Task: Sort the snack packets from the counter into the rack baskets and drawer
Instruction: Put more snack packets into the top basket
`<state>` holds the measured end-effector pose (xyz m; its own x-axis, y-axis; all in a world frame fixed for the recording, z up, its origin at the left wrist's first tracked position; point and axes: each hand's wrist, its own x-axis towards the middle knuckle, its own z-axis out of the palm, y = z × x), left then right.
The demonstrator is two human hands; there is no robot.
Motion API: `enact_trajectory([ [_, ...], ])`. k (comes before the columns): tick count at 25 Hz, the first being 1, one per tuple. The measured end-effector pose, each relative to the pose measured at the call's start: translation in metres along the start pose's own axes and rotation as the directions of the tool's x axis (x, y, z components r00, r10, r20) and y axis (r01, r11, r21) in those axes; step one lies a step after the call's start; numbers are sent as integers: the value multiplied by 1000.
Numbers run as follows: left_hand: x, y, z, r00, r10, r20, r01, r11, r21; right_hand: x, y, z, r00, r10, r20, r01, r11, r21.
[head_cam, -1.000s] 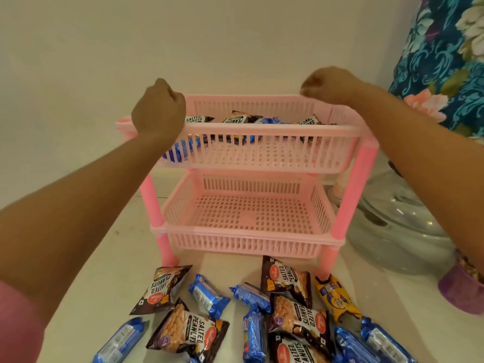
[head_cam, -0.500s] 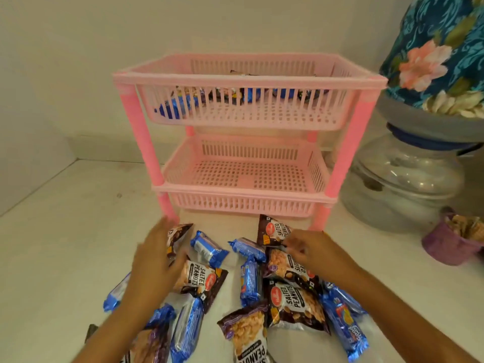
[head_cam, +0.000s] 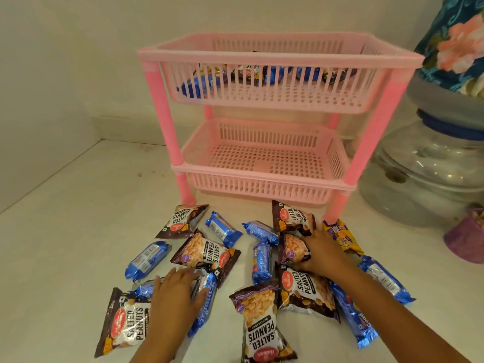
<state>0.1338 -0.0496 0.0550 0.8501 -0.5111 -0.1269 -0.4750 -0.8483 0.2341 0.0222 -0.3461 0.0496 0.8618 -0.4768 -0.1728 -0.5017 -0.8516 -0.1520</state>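
A pink two-tier rack [head_cam: 167, 121] stands at the back of the white counter [head_cam: 78, 231]. Its top basket [head_cam: 262, 100] holds several peanut and blue packets; nothing shows in the lower basket [head_cam: 262, 183]. Several packets lie in front of the rack: dark salted-peanut bags, blue biscuit packs and one yellow packet [head_cam: 341, 237]. My left hand [head_cam: 174, 297] lies flat, fingers apart, over a blue biscuit pack [head_cam: 205, 302]. My right hand [head_cam: 323, 254] curls its fingers around a salted-peanut bag [head_cam: 292, 248] still lying on the counter.
A large glass jar [head_cam: 424, 174] stands right of the rack, with floral cloth [head_cam: 455, 43] above it. A small purple cup [head_cam: 466, 239] sits at the right edge. A wall closes the left side and the back.
Both hands came down from the rack's top basket to the packets on the counter. The left settled on a blue pack, the right closed around a peanut bag. My view tilted down.
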Motion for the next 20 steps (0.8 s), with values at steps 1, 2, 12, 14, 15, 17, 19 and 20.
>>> enact_trajectory([
  [1,1,2,2,1000,-12,2,12,997,70,1,0,2,1000,19,4,-18,1000,-17],
  [2,1,4,4,1000,-20,6,19,991,136,2,1,4,999,32,12,-31,999,-31],
  [12,12,20,-5,998,21,-67,-7,977,214,-17,20,-11,975,-163,149,130,970,205],
  [14,15,25,-21,992,44,-122,-30,993,116,-21,17,-23,981,-181,76,160,961,226],
  [15,16,28,-34,987,48,-155,-40,998,56,-24,13,-31,978,-204,46,189,955,227],
  [17,20,34,-64,966,63,-251,-72,997,-27,-32,-1,-58,959,-281,-40,280,913,296],
  [19,30,40,-101,930,98,-354,-116,993,-32,-41,-19,-101,913,-360,-194,408,839,361],
  [20,35,45,-122,911,122,-395,-147,989,-32,-44,-29,-127,881,-378,-285,463,812,356],
])
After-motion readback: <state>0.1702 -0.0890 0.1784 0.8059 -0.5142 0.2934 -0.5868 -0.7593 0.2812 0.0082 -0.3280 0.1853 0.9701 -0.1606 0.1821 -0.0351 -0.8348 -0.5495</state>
